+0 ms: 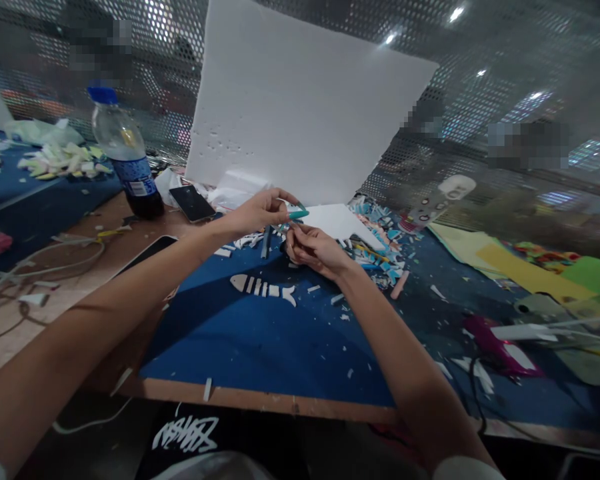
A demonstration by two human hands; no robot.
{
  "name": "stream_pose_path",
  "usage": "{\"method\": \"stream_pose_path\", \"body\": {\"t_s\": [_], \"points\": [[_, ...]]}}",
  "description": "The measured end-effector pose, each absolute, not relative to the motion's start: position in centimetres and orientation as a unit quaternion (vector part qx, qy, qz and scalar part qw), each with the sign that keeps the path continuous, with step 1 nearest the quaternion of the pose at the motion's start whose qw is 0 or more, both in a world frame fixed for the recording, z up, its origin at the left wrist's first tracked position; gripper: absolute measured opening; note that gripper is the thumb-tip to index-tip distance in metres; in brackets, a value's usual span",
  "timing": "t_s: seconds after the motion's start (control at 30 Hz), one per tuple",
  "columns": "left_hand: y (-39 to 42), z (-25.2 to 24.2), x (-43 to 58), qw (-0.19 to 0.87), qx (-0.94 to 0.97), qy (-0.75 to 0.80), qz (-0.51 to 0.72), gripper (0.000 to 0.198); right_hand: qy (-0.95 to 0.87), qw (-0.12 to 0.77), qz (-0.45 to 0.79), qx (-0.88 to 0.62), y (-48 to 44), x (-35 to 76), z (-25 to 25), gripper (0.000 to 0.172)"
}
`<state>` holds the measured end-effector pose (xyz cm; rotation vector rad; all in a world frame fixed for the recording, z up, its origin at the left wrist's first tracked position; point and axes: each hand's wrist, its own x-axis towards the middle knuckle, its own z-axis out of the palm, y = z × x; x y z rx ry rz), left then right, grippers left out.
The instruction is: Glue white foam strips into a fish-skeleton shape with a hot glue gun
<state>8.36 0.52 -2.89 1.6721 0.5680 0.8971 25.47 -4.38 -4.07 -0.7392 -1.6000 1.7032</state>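
My left hand (270,208) is raised over the far part of the blue mat (250,353), thumb and index finger pinched together. Pointed teal tips (299,214) show at the ends of these fingers; whether they are long nails or a held piece I cannot make out. Just below and to the right, my right hand (317,250) is closed, its fingertips almost meeting the left ones. Whatever it grips is hidden by the fingers. Nearer to me on the mat lies a white fish shape (263,289) made of separate pieces: head, several strips and a tail.
Behind my hands stands a large white foam board (300,100). Blue and white scraps (387,243) are heaped to the right of it. A drink bottle (133,167) and a phone (192,203) are at left. A magenta device (503,347) with cables lies at right.
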Motion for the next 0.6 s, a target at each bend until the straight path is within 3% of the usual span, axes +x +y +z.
{"method": "stream_pose_path", "body": {"t_s": [0.4,0.6], "points": [[0.45,-3.81,8.81,0.625,0.646,0.242,0.365,0.020,-0.645,0.278,0.669,-0.243,-4.24,25.81,-4.10,0.039],[0.38,-3.68,8.89,0.619,0.648,0.251,0.367,0.013,-0.702,0.314,0.565,-0.298,-4.60,25.23,-4.46,0.033]]}}
